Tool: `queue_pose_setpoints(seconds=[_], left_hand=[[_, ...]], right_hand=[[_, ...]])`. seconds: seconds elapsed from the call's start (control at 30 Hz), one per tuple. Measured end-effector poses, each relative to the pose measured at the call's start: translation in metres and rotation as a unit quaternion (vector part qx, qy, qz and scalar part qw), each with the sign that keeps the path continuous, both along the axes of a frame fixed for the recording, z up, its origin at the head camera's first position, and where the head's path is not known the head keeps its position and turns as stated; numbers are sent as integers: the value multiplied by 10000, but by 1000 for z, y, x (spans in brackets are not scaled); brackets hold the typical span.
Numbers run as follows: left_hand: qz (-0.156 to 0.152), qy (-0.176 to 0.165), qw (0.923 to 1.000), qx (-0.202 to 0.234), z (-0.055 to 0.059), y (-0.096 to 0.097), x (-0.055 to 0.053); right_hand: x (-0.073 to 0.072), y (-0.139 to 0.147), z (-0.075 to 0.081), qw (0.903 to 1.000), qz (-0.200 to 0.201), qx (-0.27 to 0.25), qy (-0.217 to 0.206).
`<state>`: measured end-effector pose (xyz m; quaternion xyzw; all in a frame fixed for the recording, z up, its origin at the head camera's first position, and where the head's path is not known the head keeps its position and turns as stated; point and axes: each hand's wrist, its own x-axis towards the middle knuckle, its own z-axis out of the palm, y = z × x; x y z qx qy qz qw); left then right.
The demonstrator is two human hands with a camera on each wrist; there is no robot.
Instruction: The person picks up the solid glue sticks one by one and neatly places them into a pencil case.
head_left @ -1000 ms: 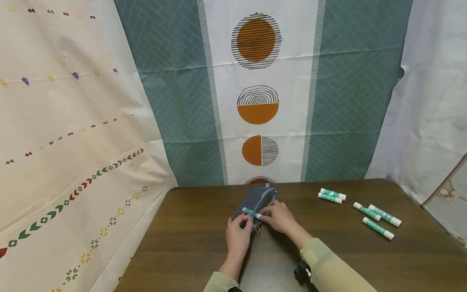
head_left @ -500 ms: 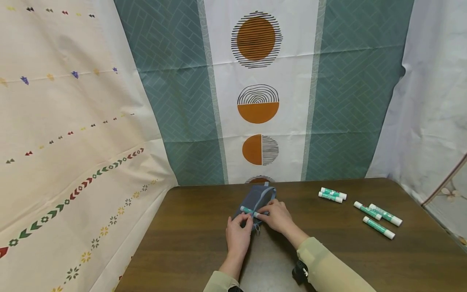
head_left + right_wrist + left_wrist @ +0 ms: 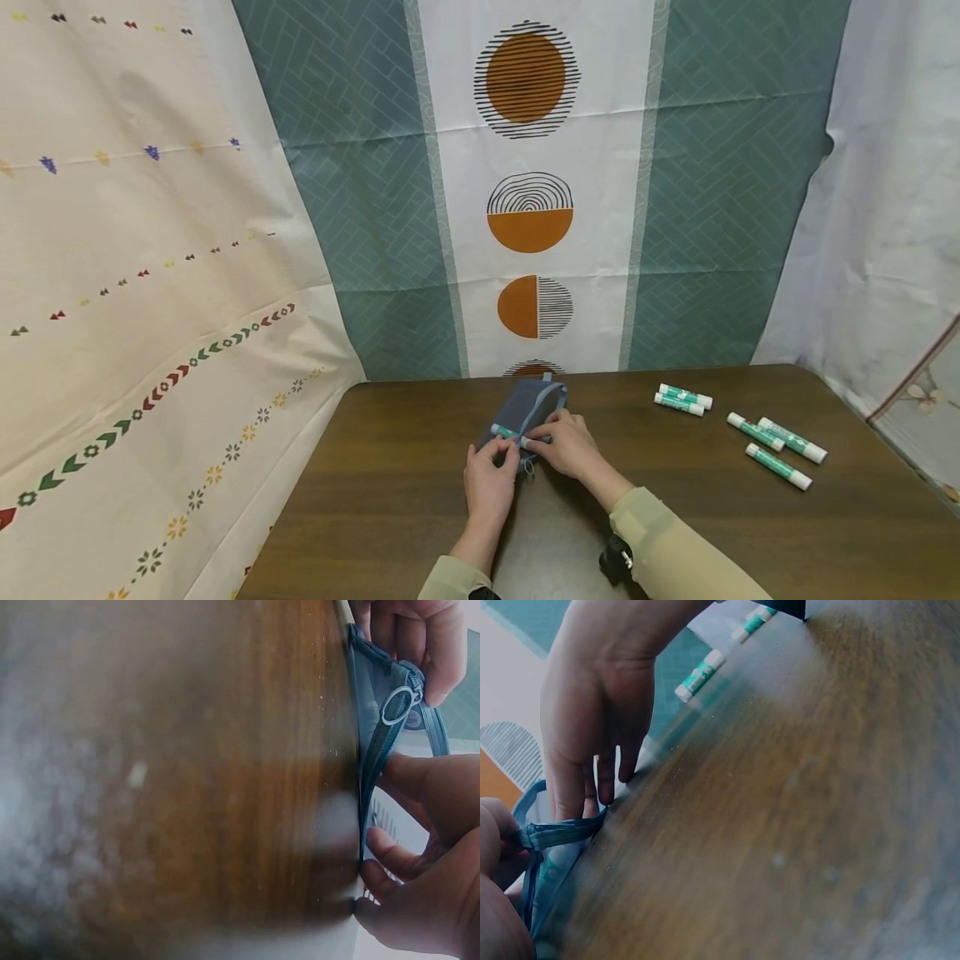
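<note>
A blue zippered pouch (image 3: 517,408), seemingly of sheer mesh, lies near the table's far side with its zip unfastened. My left hand (image 3: 489,483) pinches the pouch's edge by the zip end; in the right wrist view its fingertips sit beside the zipper's pull ring (image 3: 397,706). A green-and-white glue stick (image 3: 503,431) lies mostly within the pouch, its left part showing. The thumb and forefinger of my right hand (image 3: 567,445) pinch its right end at the opening. In the left wrist view the zipper band (image 3: 559,834) stretches between both hands.
Several more glue sticks lie on the brown table (image 3: 375,500) to the right: a touching pair (image 3: 682,399) at the back, and a looser group (image 3: 777,469) nearer. Patterned cloth (image 3: 532,167) hangs directly behind the table's far edge.
The glue stick has slid a little leftward, deeper into the pouch, with my right hand following it slightly. My left hand keeps its place on the pouch edge.
</note>
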<state>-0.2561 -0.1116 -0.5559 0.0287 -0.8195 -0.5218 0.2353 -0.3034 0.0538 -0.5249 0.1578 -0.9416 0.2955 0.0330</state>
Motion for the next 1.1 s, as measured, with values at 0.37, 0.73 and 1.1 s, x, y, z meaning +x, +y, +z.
queue_pose_setpoints(seconds=[0.37,0.73,1.1], left_hand=[[-45,24,10000,25,-1,-1,-1],[-106,136,9999,14,-1,-2,0],[-28,496,9988,-45,-3,1,-1]], right_hand=[[0,3,5,9998,122,-173,13],[3,15,6,9978,449,-465,121],[21,51,22,9991,198,-379,63]])
